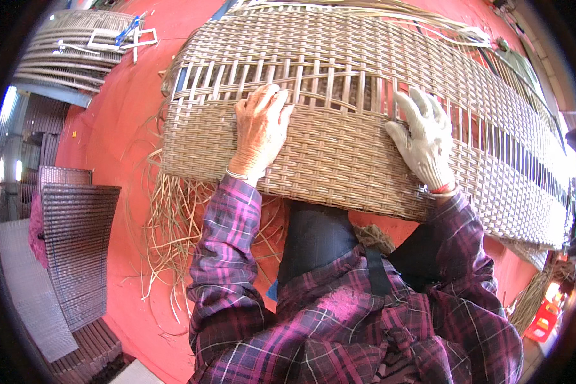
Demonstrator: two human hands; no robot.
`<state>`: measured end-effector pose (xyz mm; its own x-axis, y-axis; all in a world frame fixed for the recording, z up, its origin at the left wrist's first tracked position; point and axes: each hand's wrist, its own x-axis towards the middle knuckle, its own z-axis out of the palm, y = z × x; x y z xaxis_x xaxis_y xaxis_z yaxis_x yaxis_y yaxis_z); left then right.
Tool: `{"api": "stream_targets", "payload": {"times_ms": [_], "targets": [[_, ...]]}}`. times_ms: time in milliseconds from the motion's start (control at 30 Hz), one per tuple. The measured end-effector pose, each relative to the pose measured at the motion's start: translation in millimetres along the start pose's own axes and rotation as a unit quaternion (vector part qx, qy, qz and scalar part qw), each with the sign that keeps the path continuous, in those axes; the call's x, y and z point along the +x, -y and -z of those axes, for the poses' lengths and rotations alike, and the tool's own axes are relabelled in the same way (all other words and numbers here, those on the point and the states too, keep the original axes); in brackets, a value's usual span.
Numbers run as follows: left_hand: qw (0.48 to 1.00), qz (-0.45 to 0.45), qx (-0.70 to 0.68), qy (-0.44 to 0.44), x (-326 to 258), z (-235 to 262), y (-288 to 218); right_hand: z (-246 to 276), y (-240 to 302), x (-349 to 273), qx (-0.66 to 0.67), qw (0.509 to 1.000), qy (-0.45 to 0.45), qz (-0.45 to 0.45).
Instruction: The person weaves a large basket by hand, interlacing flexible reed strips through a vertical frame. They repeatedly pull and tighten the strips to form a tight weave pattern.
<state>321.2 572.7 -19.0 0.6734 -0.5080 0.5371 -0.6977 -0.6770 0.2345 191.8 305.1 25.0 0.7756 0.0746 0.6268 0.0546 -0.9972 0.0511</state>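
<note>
Woven panel (339, 157): a broad brown wicker sheet is filling the middle and upper right of the frame, its long axis running from left to right and sloping down at the right.
Open band (299, 82): a strip of bare uprights is crossing the panel lengthwise, lying just beyond the fingertips, toward the top of the frame.
Left hand (262, 125): bare, it is resting on the weave left of centre, fingers close together and slightly curled at the band's lower edge; whether they are pinching a strand, I cannot tell.
Right hand (424, 137): gloved in pale knit, it is lying right of centre, fingers spreading wide, thumb standing apart, apparently gripping nothing.
Nearer hand: both are reaching the band's edge, the left one sitting closer to its left end.
Loose strands (166, 217): thin tan lengths are trailing below the panel's left end, over the red floor (128, 141).
Left side: a stack of slatted pieces (70, 48) is occupying the upper left; a dark ribbed panel (80, 246) is leaning below.
</note>
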Motion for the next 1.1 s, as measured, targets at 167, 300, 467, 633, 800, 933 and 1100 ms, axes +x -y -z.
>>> {"api": "stream_targets", "payload": {"times_ms": [167,300,467,633,800,933,1100], "targets": [[0.996,-0.083,0.035,-0.02,-2.1,-1.3,18.4,-21.0,55.3,29.4,0.136,0.983,0.09,0.08],[0.997,-0.071,0.016,-0.015,9.4,-6.5,17.9,-46.1,89.5,54.6,0.103,0.984,0.11,0.091],[0.997,-0.065,-0.029,0.024,3.7,0.2,14.5,-50.7,96.6,54.1,0.095,0.984,0.129,0.081],[0.994,-0.047,-0.094,0.012,-15.1,16.8,15.8,-42.5,100.8,58.2,0.128,0.976,0.164,0.063],[0.997,0.022,-0.077,-0.023,-35.6,53.5,59.5,-24.8,104.5,70.1,0.146,0.969,0.187,0.063],[0.999,0.033,-0.002,-0.017,-46.1,72.2,96.6,-15.7,103.1,74.7,0.135,0.964,0.213,0.08],[1.0,0.013,0.017,-0.007,-31.5,65.6,115.8,-17.3,104.1,72.5,0.11,0.964,0.223,0.092]]}}
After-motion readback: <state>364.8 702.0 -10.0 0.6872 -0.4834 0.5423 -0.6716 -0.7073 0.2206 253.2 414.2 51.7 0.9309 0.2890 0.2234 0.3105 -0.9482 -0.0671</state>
